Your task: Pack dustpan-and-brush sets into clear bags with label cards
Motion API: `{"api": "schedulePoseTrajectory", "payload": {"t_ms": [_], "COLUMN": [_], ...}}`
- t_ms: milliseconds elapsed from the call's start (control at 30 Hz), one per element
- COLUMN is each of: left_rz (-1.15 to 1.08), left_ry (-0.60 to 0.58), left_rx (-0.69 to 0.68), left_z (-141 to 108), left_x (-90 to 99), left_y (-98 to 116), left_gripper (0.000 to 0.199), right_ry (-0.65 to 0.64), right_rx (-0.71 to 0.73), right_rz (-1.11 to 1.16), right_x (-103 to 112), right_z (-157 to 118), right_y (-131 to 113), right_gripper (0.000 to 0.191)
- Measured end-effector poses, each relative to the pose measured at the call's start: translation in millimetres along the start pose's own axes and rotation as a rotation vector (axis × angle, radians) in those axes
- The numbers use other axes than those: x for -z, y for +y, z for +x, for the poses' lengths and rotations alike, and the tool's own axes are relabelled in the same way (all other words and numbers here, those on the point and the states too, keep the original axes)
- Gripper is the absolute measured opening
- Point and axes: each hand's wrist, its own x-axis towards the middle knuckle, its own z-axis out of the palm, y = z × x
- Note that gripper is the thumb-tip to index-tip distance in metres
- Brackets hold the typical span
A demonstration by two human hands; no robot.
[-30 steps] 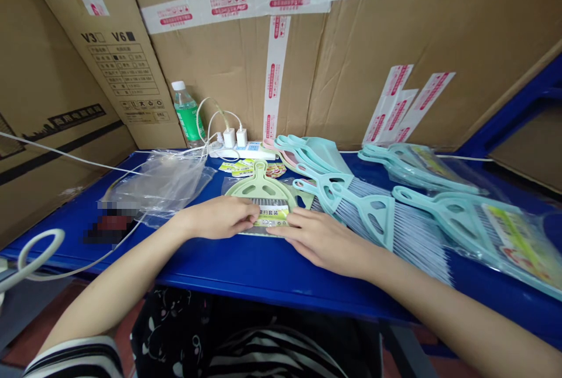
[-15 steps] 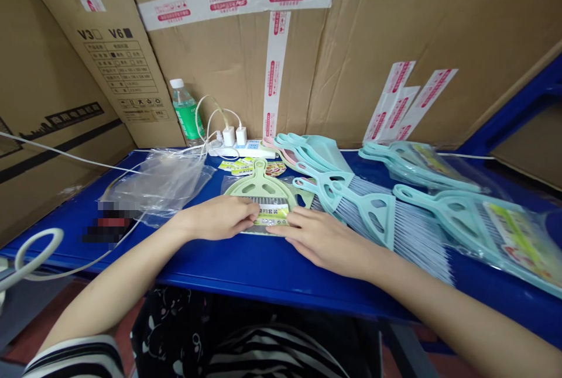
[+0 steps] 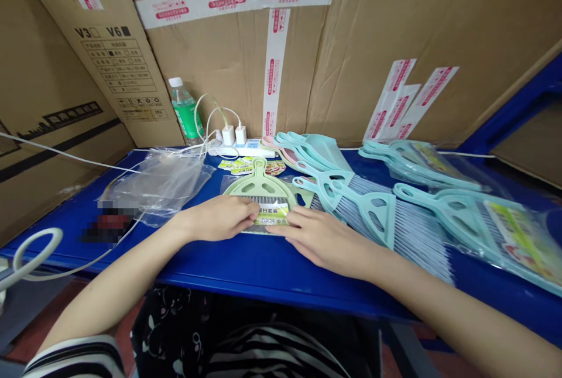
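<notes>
A pale green dustpan and brush set (image 3: 259,182) lies flat in front of me, handle pointing away, with a printed label card (image 3: 273,212) across the grey bristles. Clear plastic shows around it. My left hand (image 3: 223,217) is closed at the set's lower left, fingers curled at the card's left end. At the lower right, my right hand (image 3: 314,234) is closed too, its thumb and fingers on the card's right end. What the curled fingertips pinch, card or plastic, is partly hidden.
Blue-green brushes (image 3: 369,208) and dustpans (image 3: 327,153) lie to the right, beside bagged blue-green sets (image 3: 474,220). Clear bags (image 3: 158,182) lie left. Label cards (image 3: 246,166), a power strip (image 3: 252,147) and a bottle (image 3: 187,112) stand or lie before cardboard boxes (image 3: 219,68).
</notes>
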Motion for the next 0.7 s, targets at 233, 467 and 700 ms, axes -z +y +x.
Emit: {"api": "schedulePoseTrajectory", "payload": {"t_ms": [233, 467, 700], "left_rz": [0.023, 0.031, 0.050], "left_ry": [-0.014, 0.002, 0.011], "left_rx": [0.013, 0.004, 0.008], "left_z": [0.0, 0.4, -0.1], "left_x": [0.2, -0.3, -1.0], "left_y": [0.8, 0.4, 1.7], "left_gripper": [0.016, 0.016, 0.017], "right_ry": [0.012, 0.028, 0.036], "right_rx": [0.012, 0.017, 0.015], "right_rz": [-0.025, -0.020, -0.021], "right_x": [-1.2, -1.0, -1.1], "right_z": [-0.9, -0.5, -0.6], "right_y": [0.1, -0.2, -0.5], "right_gripper": [0.039, 0.038, 0.039]}}
